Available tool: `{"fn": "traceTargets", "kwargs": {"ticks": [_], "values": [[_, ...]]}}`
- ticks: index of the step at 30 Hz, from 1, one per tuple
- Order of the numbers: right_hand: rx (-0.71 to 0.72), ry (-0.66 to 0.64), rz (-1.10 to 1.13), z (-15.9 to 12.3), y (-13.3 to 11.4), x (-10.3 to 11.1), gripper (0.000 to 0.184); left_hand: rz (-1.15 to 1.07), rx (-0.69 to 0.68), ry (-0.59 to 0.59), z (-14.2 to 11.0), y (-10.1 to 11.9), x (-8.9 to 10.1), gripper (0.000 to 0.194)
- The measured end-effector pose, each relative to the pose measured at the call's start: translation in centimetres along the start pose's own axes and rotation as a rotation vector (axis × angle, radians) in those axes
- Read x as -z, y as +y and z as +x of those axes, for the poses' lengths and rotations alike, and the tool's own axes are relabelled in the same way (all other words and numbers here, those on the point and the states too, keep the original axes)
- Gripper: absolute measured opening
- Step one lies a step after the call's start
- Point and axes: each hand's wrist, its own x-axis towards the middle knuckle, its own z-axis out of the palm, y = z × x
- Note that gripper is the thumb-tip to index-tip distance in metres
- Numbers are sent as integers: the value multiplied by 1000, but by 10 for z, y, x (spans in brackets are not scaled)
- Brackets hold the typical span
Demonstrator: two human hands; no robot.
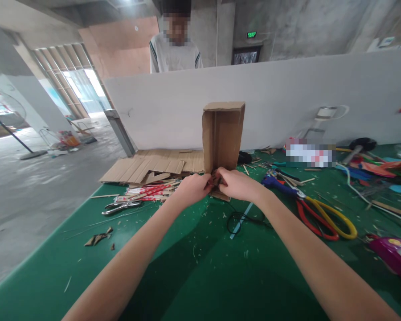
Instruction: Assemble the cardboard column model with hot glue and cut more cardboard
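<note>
A narrow, open-fronted cardboard box [225, 138] stands upright on the green table, its hollow side facing me. At its lower end my left hand [194, 188] and my right hand [237, 183] meet, both closed with the fingertips nearly touching. Between them they pinch a bit of crumpled brown cardboard [215, 179]; whether it is loose or part of the box I cannot tell. Just below the right hand lie a dark coiled cord [234, 223] and a light blue strip [242, 219].
Flat cardboard [167, 159], wooden sticks in red-and-clear wrappers [150, 191], and metal pliers [122, 206] lie left. Torn brown scraps [98, 238] are nearer. Right are red-and-yellow-handled cutters [321, 218] and a purple tool [392, 254]. Behind a white panel [167, 107] stands a person [175, 55].
</note>
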Motion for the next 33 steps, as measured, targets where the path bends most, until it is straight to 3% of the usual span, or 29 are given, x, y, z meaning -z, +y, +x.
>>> {"fn": "traceTargets", "kwargs": {"ticks": [5,12,17,21,28,33], "values": [[26,-14,5,0,0,0,31,24,30,7,-1,6,6,32],[19,29,-22,-1,-4,-3,24,52,88,-41,0,13,8,29],[2,30,-38,0,-4,-4,29,6,110,-65,0,18,10,30],[7,24,-34,0,-4,-5,30,-159,110,-111,1,18,13,30],[48,-4,-14,-1,-3,-2,27,-569,77,-408,7,10,11,28],[37,-13,-18,0,-4,-2,30,-701,110,-443,8,3,11,26]]}}
